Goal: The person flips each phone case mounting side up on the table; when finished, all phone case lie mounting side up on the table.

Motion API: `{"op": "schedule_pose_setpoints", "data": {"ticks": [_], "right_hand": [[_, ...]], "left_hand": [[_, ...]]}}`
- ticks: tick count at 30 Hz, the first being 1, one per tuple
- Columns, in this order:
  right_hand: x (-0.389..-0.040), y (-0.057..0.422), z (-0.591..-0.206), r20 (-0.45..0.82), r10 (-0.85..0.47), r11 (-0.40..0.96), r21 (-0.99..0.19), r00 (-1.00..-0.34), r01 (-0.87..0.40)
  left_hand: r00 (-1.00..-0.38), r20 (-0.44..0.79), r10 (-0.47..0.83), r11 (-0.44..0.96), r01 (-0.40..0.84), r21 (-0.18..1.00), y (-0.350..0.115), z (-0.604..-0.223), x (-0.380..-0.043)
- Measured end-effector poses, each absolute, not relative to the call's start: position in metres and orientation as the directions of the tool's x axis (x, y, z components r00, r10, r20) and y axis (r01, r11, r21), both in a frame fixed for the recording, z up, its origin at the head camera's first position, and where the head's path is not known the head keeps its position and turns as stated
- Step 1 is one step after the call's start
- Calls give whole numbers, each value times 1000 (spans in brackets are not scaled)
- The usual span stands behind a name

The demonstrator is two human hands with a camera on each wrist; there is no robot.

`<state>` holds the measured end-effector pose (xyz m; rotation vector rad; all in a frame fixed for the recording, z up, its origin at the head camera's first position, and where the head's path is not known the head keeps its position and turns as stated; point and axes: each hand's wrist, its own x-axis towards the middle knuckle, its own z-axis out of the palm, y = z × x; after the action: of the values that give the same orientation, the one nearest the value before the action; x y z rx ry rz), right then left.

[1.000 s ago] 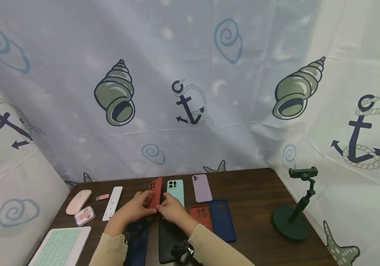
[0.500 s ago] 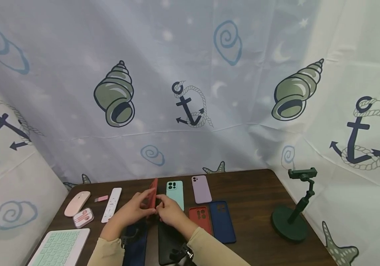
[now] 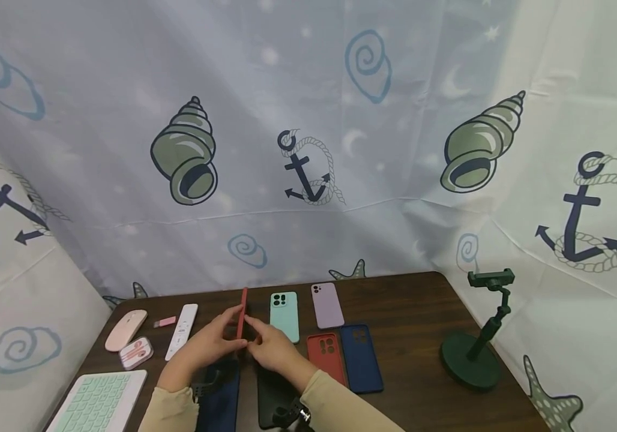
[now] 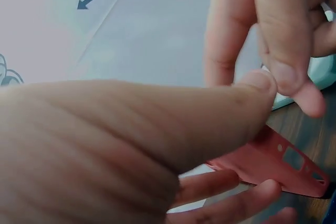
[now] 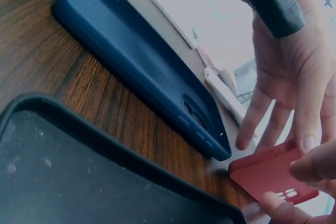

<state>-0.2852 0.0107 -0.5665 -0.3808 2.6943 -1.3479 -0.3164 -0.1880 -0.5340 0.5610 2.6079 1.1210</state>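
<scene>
A red phone case (image 3: pixel 242 315) stands on edge between both hands in the head view. My left hand (image 3: pixel 206 342) grips it from the left, its thumb (image 4: pixel 210 114) on the near side and its fingers (image 4: pixel 247 198) on the other. From the right, my right hand (image 3: pixel 273 345) holds its near part, fingertips (image 5: pixel 312 166) against the outer face by the camera holes. Below the hands lie a dark blue phone case (image 5: pixel 136 61), open side up, and a black case (image 5: pixel 105 166). The case is partly hidden behind fingers in both wrist views.
Mint (image 3: pixel 284 315), lilac (image 3: pixel 327 306), red (image 3: pixel 326 354) and blue (image 3: pixel 361 360) phone cases lie to the right. A green phone stand (image 3: pixel 470 363) is farther right. At left are a keyboard (image 3: pixel 98 402), earphone box (image 3: pixel 136 353), mouse (image 3: pixel 126 330), pink stick (image 3: pixel 165 322) and white remote (image 3: pixel 181 332).
The held red phone case has turned from showing its back to nearly edge-on and shifted slightly left. Both hands have moved a little left with it; the things on the table stay put.
</scene>
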Motion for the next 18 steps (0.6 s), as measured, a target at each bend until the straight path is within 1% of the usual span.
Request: {"op": "schedule_pose_setpoints", "data": {"ticks": [5,10,13,18], "right_hand": [[-289,7,-572,25,-293,653,-725,-956,-219],[-291,4,-571,46,-329,624,-739,-943,-254],[-290,3,-566,60,-338,643,-714,-939,-276],[-286,2,-563,32,-350,740,-603,-936,-298]], "left_hand": [[-875,-105,472,596,229,769,-190,-532,-315],[-855,-124,503,566,217,796,-189,-532,-316],[-860,-108,499,585,243,774,-188,-532,-317],[-886,-84,455,666,276,693,-188,-532,-316]]}}
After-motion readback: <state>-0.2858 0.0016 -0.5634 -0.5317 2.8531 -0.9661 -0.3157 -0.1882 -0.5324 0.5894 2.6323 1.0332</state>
